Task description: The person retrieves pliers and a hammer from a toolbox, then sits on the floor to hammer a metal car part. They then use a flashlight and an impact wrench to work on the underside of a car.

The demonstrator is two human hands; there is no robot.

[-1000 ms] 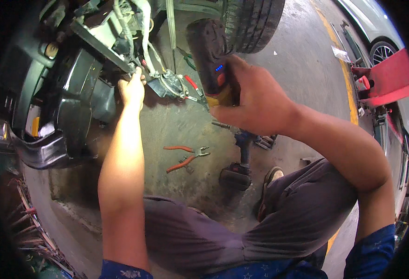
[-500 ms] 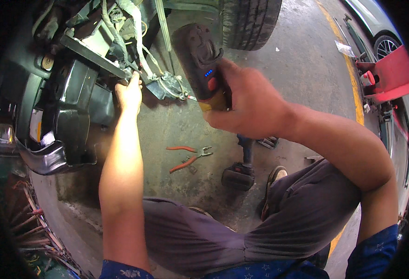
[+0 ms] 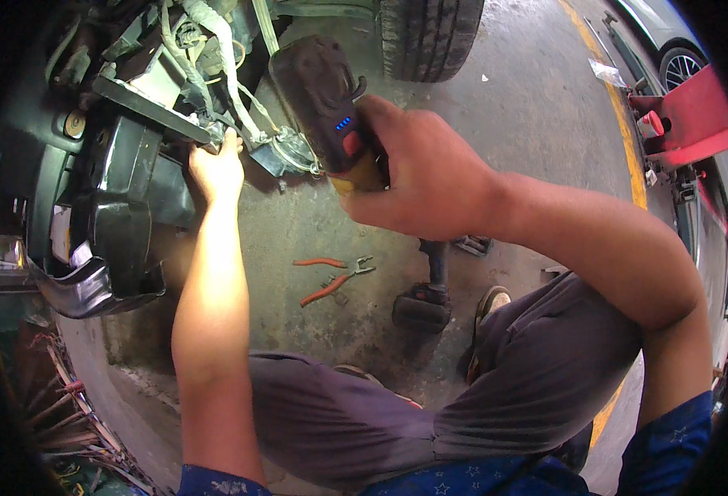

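My left hand has its fingers closed around a small part I cannot make out, at the end of a dark metal bracket under the car, beside a pale wiring harness. My right hand grips a black and yellow handheld work light with blue indicator dots and a red button, raised near the wiring. Below my hands, orange-handled pliers lie on the concrete. A cordless power drill is to their right, partly hidden behind my right hand.
Black bumper panels fill the left. A tire is at the top. A red metal structure and a pale car are at the right, past a yellow floor line. Sticks and debris lie lower left.
My right hand and the work light have moved left in the view, toward the wiring. My left hand has shifted slightly left, still closed at the bracket's end.
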